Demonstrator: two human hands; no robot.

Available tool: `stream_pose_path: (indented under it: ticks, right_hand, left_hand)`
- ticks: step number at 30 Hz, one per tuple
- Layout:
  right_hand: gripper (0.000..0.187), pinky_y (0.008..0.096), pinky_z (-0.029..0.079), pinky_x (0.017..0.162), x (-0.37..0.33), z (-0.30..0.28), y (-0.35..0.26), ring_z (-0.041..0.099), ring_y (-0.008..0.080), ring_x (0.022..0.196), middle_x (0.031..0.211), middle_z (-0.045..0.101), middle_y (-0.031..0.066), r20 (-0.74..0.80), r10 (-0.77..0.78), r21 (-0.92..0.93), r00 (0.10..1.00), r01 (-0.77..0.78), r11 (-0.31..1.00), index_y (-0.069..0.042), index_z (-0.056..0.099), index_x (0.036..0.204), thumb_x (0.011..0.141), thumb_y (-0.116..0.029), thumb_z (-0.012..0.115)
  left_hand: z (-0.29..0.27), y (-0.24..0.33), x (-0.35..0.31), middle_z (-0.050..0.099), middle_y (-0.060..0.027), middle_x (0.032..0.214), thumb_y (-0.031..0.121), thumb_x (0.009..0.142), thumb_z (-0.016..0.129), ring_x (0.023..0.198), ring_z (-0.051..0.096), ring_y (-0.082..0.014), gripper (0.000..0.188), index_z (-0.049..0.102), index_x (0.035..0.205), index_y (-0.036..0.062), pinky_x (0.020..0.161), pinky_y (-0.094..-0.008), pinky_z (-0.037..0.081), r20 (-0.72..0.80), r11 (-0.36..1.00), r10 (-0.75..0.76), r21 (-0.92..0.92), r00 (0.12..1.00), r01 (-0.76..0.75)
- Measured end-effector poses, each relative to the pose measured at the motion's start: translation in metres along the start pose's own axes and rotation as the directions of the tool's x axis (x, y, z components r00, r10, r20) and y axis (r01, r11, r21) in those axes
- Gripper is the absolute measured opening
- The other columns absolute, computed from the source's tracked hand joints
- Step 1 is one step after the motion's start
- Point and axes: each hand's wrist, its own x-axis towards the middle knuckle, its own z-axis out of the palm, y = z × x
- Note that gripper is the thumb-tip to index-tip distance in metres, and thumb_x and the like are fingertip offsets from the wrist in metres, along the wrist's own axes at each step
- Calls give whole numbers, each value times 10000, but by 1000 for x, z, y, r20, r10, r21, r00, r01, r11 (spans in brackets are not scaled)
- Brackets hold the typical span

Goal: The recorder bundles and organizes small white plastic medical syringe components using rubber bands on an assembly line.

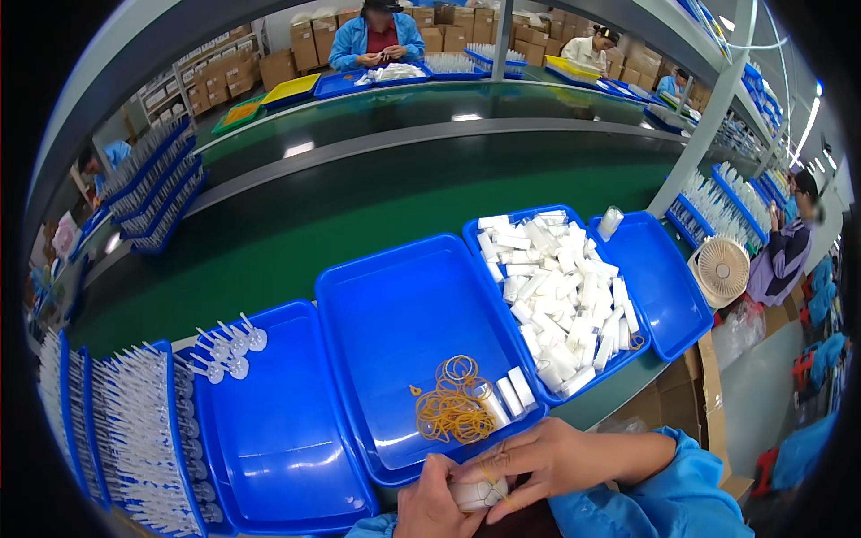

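At the near edge of the middle blue tray, my left hand is closed around a white, rounded piece. My right hand reaches over it from the right, its fingers curled and pressed on the same piece. A thin yellowish rubber band shows across the piece and by the right fingers. The piece's underside is hidden by my hands. Just beyond them, a tangle of yellow rubber bands lies in the middle tray, beside a few white rectangular pieces.
A blue tray heaped with white pieces stands right of the middle tray, and another blue tray beyond it. At left, a tray bears several clear stemmed parts, beside filled racks. A green conveyor runs behind; a fan stands right.
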Motion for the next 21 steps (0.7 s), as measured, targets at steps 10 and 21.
stream_pose_path:
  ticks: [10, 21]
  right_hand:
    - [322, 300, 505, 648, -44, -95, 2, 614, 234, 742, 875, 598, 108, -588, 206, -434, 782, -520, 736, -48, 587, 931, 656, -124, 736]
    - [360, 383, 489, 702, -127, -335, 164, 621, 327, 748, 790, 634, 172, -953, 22, -276, 303, -893, 356, -50, 567, 949, 675, -236, 708]
  left_hand:
    - [-85, 0, 31, 376, -239, 1258, 51, 667, 647, 1148, 387, -397, 629, 420, 1252, 11, 958, -440, 340, -90, 943, 46, 333, 995, -14]
    - [-139, -186, 52, 460, -173, 1011, -69, 685, 554, 955, 476, -369, 338, 466, 1008, -19, 816, -394, 396, -481, 601, 65, 719, 874, 351]
